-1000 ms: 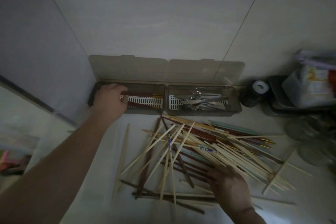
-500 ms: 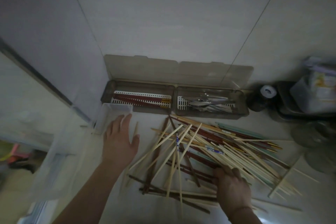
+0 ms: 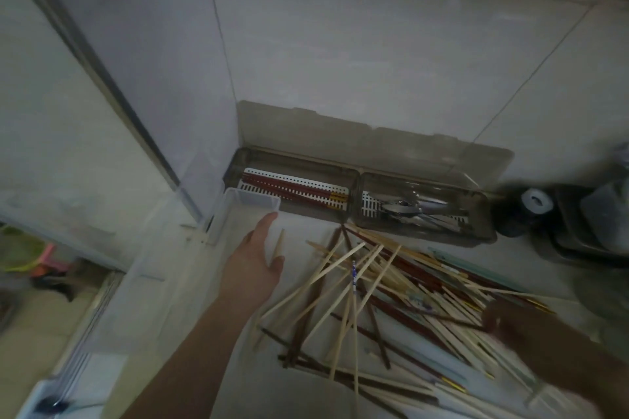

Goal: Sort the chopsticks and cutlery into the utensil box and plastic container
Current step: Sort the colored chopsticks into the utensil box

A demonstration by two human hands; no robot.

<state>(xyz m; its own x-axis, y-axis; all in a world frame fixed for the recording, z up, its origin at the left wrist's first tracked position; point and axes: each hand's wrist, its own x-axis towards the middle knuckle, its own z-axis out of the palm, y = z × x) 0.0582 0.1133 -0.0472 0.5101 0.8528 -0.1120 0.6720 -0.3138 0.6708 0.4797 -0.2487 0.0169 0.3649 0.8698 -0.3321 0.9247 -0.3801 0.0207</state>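
A smoky grey utensil box (image 3: pixel 357 177) stands against the wall with its lid open. Its left compartment holds red-brown chopsticks (image 3: pixel 292 189) on a white perforated tray, and its right compartment holds metal cutlery (image 3: pixel 408 209). A long clear plastic container (image 3: pixel 235 204) lies to the left of the box. My left hand (image 3: pixel 255 258) stretches flat with straight fingers, its fingertips at the container's near corner. A single bamboo chopstick (image 3: pixel 279 243) lies by the thumb. A loose pile of bamboo and dark chopsticks (image 3: pixel 374 286) covers the counter. My right hand (image 3: pixel 510 326) is blurred over the pile's right side.
A dark roll with a white top (image 3: pixel 536 202) and a dark tray (image 3: pixel 578 238) with containers stand at the right. The wall corner closes in the back left. The counter edge drops to the floor at the left, where coloured items (image 3: pixel 37 258) lie.
My left hand left the box's left compartment and came back to the counter beside the clear container. My right hand shifted right over the pile. The view swung left.
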